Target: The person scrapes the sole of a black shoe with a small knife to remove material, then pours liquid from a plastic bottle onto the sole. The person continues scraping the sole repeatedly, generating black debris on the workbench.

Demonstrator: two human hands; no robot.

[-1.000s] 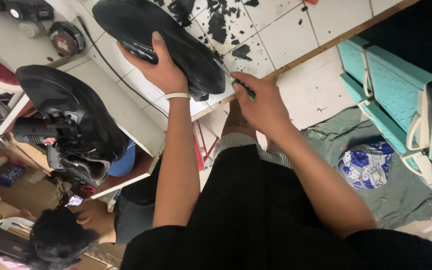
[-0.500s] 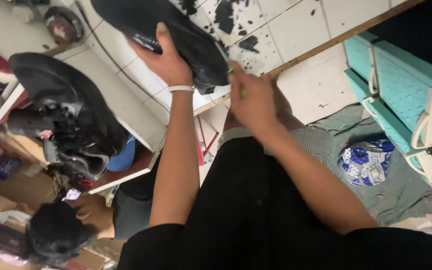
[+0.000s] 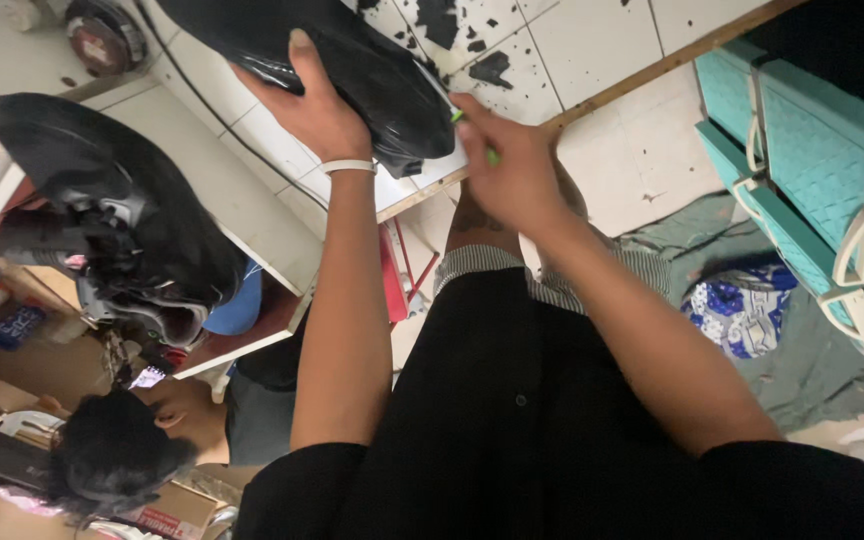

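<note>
My left hand [image 3: 314, 108] grips a glossy black shoe [image 3: 352, 55] and presses it against the white tiled worktop [image 3: 592, 40]. My right hand [image 3: 512, 165] is closed around a thin green-handled tool [image 3: 489, 153] right at the shoe's end; the tool's tip is hidden behind the shoe and my fingers. A white band circles my left wrist. Black paint splatter marks the tiles beside the shoe.
A pile of black shoes [image 3: 122, 220] lies on the worktop at left, with a black cable running past it. Teal woven chairs [image 3: 812, 150] stand at right. A blue-and-white bag [image 3: 742, 310] lies on the grey floor cloth. Another person's dark-haired head [image 3: 112, 450] is at lower left.
Both hands and the shoe have shifted slightly up and left in view. My right hand stays at the shoe's end with the green tool.
</note>
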